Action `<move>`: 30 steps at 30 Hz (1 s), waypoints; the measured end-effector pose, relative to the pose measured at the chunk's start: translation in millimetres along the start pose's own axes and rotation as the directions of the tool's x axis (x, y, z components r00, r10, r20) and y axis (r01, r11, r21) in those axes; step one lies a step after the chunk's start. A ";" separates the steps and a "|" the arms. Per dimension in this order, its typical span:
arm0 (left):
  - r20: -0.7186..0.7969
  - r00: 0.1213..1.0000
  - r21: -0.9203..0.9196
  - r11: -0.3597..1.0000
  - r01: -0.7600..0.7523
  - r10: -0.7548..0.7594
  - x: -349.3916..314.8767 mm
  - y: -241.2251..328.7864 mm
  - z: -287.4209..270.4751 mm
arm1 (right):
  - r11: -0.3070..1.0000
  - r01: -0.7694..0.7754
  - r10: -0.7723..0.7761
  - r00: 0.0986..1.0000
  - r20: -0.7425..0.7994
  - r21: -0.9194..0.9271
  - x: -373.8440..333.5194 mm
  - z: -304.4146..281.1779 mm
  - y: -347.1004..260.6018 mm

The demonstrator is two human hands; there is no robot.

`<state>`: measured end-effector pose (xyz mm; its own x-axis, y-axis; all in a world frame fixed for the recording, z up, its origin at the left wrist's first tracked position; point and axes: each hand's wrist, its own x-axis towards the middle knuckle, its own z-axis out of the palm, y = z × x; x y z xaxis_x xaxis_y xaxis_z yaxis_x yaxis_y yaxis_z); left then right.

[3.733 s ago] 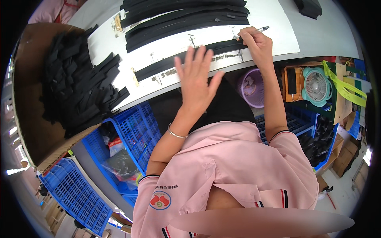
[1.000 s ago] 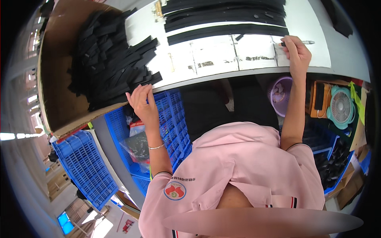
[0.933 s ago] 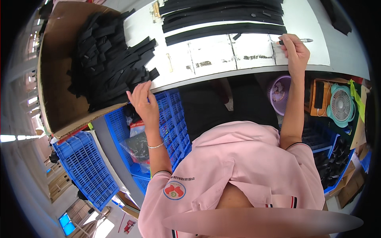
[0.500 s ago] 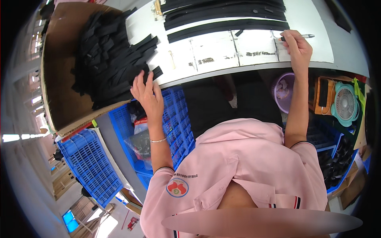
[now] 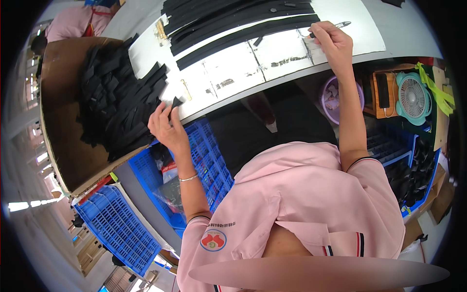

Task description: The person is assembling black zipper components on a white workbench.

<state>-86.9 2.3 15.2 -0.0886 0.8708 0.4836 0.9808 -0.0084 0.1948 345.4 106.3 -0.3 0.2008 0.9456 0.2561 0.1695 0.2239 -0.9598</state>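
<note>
My left hand [image 5: 168, 130] is at the near left edge of the table, beside an open cardboard box. Its fingers are bent around a black fabric strip [image 5: 176, 101], whose pointed end sticks out past the fingertips. A large heap of similar black strips [image 5: 116, 97] lies against the hand, spilling from the box onto the white board [image 5: 233, 92]. Over the board's right part, my right hand [image 5: 335, 46] is closed on a slim pen [image 5: 344, 24], its clear end pointing away to the right. The pen's dark tip end is near a drawn line on the board.
Long black strips [image 5: 243, 29] lie in rows across the board's far side, with a short black piece [image 5: 258, 41] nearer. The cardboard box [image 5: 61, 117] stands left. Below are blue crates [image 5: 119, 224], a purple bin [image 5: 362, 92] and a green fan [image 5: 413, 100]. Another person [image 5: 73, 22] bends at far left.
The whole view has swung, and another person now shows at the far left. The strip end at my left fingers looks shorter and more pointed. My right hand keeps the pen near the same line.
</note>
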 end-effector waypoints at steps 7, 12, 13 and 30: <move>-0.012 0.978 -0.387 0.901 -0.198 0.210 33.0 130.2 44.3 | 0.994 0.074 -0.078 0.995 -0.057 -0.077 -6.6 12.0 -20.7; 0.009 0.958 -0.553 0.800 -0.234 0.286 34.9 189.4 79.0 | 0.754 0.489 -0.452 0.871 0.195 -0.439 -43.8 39.4 -33.1; 0.010 0.958 -0.558 0.797 -0.232 0.285 35.2 192.7 79.2 | 0.731 0.522 -0.466 0.853 0.237 -0.440 -52.1 45.7 -34.9; 0.142 0.984 -0.363 0.930 -0.051 0.109 -2.9 121.8 42.5 | 0.492 0.401 -0.490 0.861 0.134 -0.773 -47.1 -23.5 2.7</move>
<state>40.2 19.6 1.3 0.0446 0.9257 0.3757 0.8539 -0.2306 0.4666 359.1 56.8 -12.2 -0.0397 0.7365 0.6752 0.9094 0.3066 -0.2809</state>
